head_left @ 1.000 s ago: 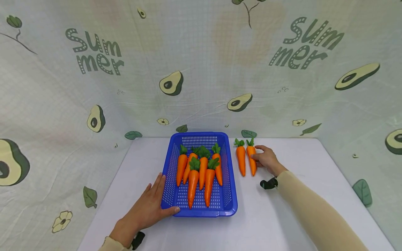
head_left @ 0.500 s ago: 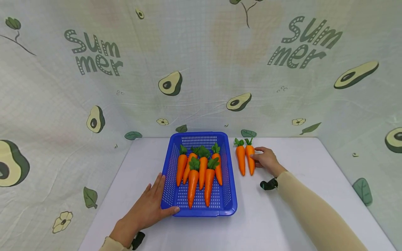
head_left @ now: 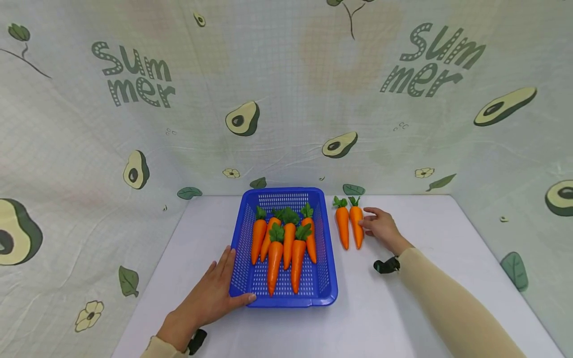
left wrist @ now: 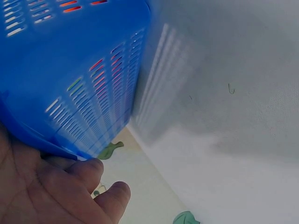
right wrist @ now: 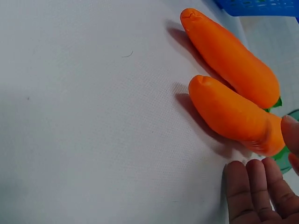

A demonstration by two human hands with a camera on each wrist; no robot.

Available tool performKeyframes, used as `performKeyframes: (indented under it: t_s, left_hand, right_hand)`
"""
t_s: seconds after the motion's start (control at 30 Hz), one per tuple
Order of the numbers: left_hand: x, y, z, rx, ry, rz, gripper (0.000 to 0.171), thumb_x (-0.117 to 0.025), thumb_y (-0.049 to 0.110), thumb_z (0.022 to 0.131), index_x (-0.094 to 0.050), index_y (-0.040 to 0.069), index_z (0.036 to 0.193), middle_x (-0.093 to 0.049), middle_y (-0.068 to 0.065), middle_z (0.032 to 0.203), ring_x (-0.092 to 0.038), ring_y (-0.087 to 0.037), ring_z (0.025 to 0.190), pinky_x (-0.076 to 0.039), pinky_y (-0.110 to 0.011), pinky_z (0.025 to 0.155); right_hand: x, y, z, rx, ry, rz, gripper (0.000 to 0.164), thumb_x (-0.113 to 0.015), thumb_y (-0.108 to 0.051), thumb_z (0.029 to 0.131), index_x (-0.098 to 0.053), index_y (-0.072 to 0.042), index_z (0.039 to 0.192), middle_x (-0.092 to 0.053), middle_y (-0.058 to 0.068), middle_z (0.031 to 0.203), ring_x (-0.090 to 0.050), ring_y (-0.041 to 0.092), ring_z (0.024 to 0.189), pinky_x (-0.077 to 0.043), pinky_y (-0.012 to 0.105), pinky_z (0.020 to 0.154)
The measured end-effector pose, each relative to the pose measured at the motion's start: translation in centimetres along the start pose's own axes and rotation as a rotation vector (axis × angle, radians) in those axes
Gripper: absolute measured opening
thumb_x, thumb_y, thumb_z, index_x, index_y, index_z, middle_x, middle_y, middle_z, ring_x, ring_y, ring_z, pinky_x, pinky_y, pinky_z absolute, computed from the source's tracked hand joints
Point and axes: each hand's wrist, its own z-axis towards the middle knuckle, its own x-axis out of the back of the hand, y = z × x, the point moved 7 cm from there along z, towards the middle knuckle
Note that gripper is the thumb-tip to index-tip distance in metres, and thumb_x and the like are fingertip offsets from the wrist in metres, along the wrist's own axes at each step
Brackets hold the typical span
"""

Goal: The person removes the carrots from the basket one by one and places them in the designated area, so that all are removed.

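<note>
A blue perforated basket [head_left: 329,278] stands mid-table with several orange carrots [head_left: 275,261] with green tops in it. My left hand [head_left: 210,291] lies along its left rim, fingers extended and thumb on the front corner. In the left wrist view, the palm [left wrist: 42,191] sits against the rim beside the basket's outer wall [left wrist: 60,70]. To the right of the basket, two carrots lie side by side on the table: a nearer-basket carrot [head_left: 342,226] and an outer carrot [head_left: 357,226]. My right hand [head_left: 380,226] is beside the outer carrot, with its fingers [right wrist: 238,186] loosely extended.
The white table [head_left: 380,318] extends in front of the basket and to both sides. Behind it hangs a pale cloth [head_left: 286,99] printed with avocados and leaves. Dark wrist straps [head_left: 386,265] sit at both wrists.
The outer carrot shifted slightly left, closer to its neighbour, with my right hand. My right fingers have since eased off it. The left hand keeps its place on the basket.
</note>
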Motion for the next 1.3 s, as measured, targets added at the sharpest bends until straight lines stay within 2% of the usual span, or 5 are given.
performKeyframes:
  t_s: [0.17, 0.5, 0.87, 1.2, 1.3]
  left_hand:
    - [-0.1, -0.2, 0.0, 0.007, -0.004, -0.008, 0.135, -0.062, 0.088, 0.08, -0.01, 0.001, 0.169, -0.009, -0.021, 0.177, -0.026, -0.042, 0.16, -0.02, -0.061, 0.129]
    - [-0.1, -0.4, -0.1, 0.013, -0.007, -0.004, 0.134, -0.064, 0.087, 0.08, -0.011, 0.001, 0.169, -0.009, -0.021, 0.177, -0.026, -0.042, 0.16, -0.019, -0.061, 0.129]
    - [0.4, -0.4, -0.2, 0.004, -0.013, 0.013, 0.135, -0.064, 0.088, 0.079, -0.013, -0.001, 0.168, -0.012, -0.024, 0.176, -0.027, -0.044, 0.159, -0.02, -0.062, 0.129]
    - [0.4, -0.2, 0.0, -0.012, 0.001, 0.007, 0.134, -0.066, 0.086, 0.08, -0.014, -0.002, 0.168, -0.013, -0.025, 0.175, -0.026, -0.045, 0.159, -0.02, -0.062, 0.129]
    - [0.4, -0.2, 0.0, -0.015, 0.005, 0.02, 0.136, -0.064, 0.088, 0.079, -0.014, -0.002, 0.168, -0.014, -0.025, 0.175, -0.025, -0.044, 0.159, -0.02, -0.062, 0.129]
  right_hand:
    - [0.0, -0.4, -0.5, 0.042, -0.011, 0.025, 0.065, -0.062, -0.019, 0.107, -0.034, -0.008, 0.165, -0.048, 0.027, 0.155, -0.06, 0.039, 0.129, -0.057, 0.043, 0.107]
    - [-0.6, -1.6, -1.4, 0.088, -0.027, 0.071, 0.066, -0.063, -0.014, 0.105, -0.034, -0.012, 0.165, -0.045, 0.026, 0.158, -0.055, 0.042, 0.138, -0.054, 0.044, 0.109]
    - [-1.1, -6.0, -4.0, 0.236, -0.042, 0.09, 0.063, -0.065, -0.016, 0.106, -0.039, -0.013, 0.163, -0.053, 0.026, 0.152, -0.061, 0.043, 0.132, -0.052, 0.052, 0.11]
    - [-2.7, -10.9, -6.8, 0.341, -0.134, 0.126, 0.059, -0.066, -0.012, 0.105, -0.045, -0.009, 0.16, -0.057, 0.025, 0.147, -0.063, 0.038, 0.128, -0.059, 0.027, 0.099]
    - [-3.8, -12.4, -7.5, 0.367, -0.168, 0.111, 0.059, -0.067, -0.008, 0.104, -0.046, -0.007, 0.158, -0.057, 0.026, 0.146, -0.062, 0.039, 0.129, -0.058, 0.027, 0.1]
